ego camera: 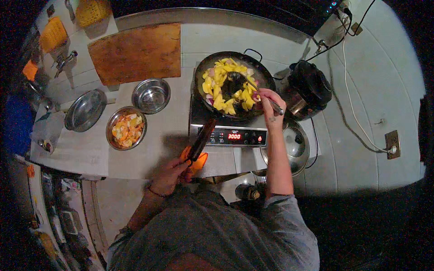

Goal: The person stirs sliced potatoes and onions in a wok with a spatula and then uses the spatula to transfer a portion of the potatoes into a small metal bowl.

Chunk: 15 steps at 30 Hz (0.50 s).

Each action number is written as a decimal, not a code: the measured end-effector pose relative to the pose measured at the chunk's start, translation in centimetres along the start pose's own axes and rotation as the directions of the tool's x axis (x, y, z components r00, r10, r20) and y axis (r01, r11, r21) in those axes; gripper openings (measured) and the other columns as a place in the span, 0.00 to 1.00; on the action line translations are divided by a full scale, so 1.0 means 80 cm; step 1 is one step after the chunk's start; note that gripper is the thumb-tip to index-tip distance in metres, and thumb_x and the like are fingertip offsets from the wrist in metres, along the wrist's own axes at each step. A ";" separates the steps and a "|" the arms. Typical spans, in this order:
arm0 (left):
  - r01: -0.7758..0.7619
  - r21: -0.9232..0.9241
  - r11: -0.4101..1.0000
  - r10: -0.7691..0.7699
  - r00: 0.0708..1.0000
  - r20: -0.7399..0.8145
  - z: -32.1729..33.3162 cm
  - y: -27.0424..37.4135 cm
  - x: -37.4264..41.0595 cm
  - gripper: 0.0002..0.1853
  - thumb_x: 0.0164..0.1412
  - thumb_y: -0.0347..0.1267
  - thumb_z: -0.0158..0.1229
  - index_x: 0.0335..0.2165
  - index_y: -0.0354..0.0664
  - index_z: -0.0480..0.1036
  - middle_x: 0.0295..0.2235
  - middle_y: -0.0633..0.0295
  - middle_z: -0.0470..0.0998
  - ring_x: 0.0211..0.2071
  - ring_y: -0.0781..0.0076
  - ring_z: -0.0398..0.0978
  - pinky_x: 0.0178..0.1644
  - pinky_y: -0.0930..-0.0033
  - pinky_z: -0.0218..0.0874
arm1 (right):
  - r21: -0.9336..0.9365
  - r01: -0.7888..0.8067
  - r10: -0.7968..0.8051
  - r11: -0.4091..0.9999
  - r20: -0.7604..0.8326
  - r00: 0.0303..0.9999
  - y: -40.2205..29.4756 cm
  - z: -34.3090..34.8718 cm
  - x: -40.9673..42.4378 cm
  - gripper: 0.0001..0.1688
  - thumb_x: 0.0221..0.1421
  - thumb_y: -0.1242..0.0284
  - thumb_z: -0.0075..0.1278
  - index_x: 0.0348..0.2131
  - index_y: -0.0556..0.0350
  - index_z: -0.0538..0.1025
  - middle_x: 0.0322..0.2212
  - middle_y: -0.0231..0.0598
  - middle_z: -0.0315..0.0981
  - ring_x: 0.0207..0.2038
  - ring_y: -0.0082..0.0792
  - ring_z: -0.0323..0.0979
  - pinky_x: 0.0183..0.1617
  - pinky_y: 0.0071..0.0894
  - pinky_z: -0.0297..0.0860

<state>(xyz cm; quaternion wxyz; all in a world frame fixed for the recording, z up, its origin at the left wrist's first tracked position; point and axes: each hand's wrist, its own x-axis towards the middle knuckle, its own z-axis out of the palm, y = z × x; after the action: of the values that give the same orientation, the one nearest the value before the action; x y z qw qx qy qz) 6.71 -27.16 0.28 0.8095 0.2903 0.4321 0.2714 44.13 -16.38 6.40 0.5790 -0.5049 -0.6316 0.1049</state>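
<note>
A black wok [268, 73] sits on the induction cooker [251, 139], whose display is lit red. Around the wok's wall lie yellow slices [217, 76], perhaps potato, mixed with purple-and-white onion pieces; a dark patch shows in the middle. My right hand [271, 101] grips a metal cooking utensil [277, 107] over the wok's right side; its working end is partly lost in the food. My left hand [178, 171] is closed around the end of the wok's long dark handle [200, 145]. Just beside and beneath that handle is an orange cloth [200, 163].
Left on the counter stand a steel bowl of shrimp-like orange food [126, 128], a steel bowl [151, 96] and a metal dish [85, 110]. A wooden cutting board [135, 54] lies behind. An electric pressure cooker [308, 89], a glass lid [295, 145] and cords are on the right.
</note>
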 end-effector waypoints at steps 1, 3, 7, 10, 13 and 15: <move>0.006 0.019 1.000 -0.006 1.000 -0.003 -0.002 0.000 0.001 0.14 0.61 0.38 0.54 0.41 0.40 0.71 0.28 0.64 0.76 0.26 0.75 0.73 0.31 0.73 0.66 | 0.075 -0.056 0.062 0.996 -0.083 0.995 0.006 0.014 -0.001 0.07 0.51 0.81 0.48 0.32 0.65 0.76 0.38 0.40 0.74 0.27 0.25 0.72 0.30 0.20 0.68; 0.005 0.034 0.999 -0.006 1.000 0.005 -0.008 -0.006 0.006 0.15 0.61 0.38 0.54 0.41 0.40 0.71 0.28 0.64 0.75 0.26 0.75 0.73 0.31 0.73 0.66 | 0.376 -0.252 0.321 0.892 -0.134 0.937 0.004 0.035 -0.005 0.07 0.50 0.80 0.49 0.31 0.64 0.77 0.39 0.40 0.74 0.25 0.24 0.70 0.28 0.19 0.67; -0.041 0.035 0.999 0.040 0.999 0.003 -0.007 -0.012 0.006 0.15 0.61 0.39 0.54 0.41 0.40 0.71 0.28 0.64 0.76 0.27 0.74 0.73 0.32 0.72 0.66 | 0.499 -0.237 0.309 0.834 -0.067 0.949 0.018 0.042 -0.033 0.07 0.48 0.79 0.48 0.29 0.64 0.76 0.37 0.41 0.73 0.23 0.24 0.67 0.24 0.20 0.63; -0.061 0.014 0.998 0.061 0.998 0.028 -0.008 -0.010 0.006 0.15 0.61 0.39 0.54 0.40 0.40 0.71 0.28 0.64 0.75 0.27 0.74 0.73 0.32 0.72 0.66 | 0.283 -0.178 0.149 0.942 0.118 0.982 -0.010 0.010 -0.051 0.07 0.45 0.79 0.48 0.27 0.65 0.75 0.36 0.42 0.73 0.23 0.24 0.67 0.24 0.21 0.63; -0.076 -0.011 0.997 0.076 0.997 0.031 -0.003 -0.007 0.000 0.14 0.61 0.39 0.54 0.40 0.41 0.71 0.27 0.65 0.75 0.27 0.75 0.73 0.32 0.72 0.66 | 0.095 -0.053 0.025 0.994 0.267 0.963 -0.078 -0.030 -0.051 0.06 0.44 0.78 0.48 0.24 0.66 0.74 0.33 0.43 0.74 0.23 0.24 0.68 0.25 0.20 0.64; -0.071 -0.009 0.997 0.071 0.996 0.063 -0.004 -0.005 0.002 0.13 0.61 0.39 0.54 0.39 0.41 0.71 0.27 0.65 0.75 0.26 0.75 0.73 0.31 0.73 0.66 | -0.094 -0.060 0.086 0.994 0.301 0.950 -0.127 -0.071 -0.040 0.10 0.42 0.74 0.50 0.25 0.64 0.75 0.32 0.48 0.76 0.37 0.40 0.74 0.44 0.33 0.69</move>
<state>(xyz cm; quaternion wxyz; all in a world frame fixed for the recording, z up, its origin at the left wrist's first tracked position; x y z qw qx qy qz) 6.59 -27.21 -0.25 0.8136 0.3110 0.3949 0.2921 43.07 -26.19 13.43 0.4488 -0.5297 -0.6978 0.1761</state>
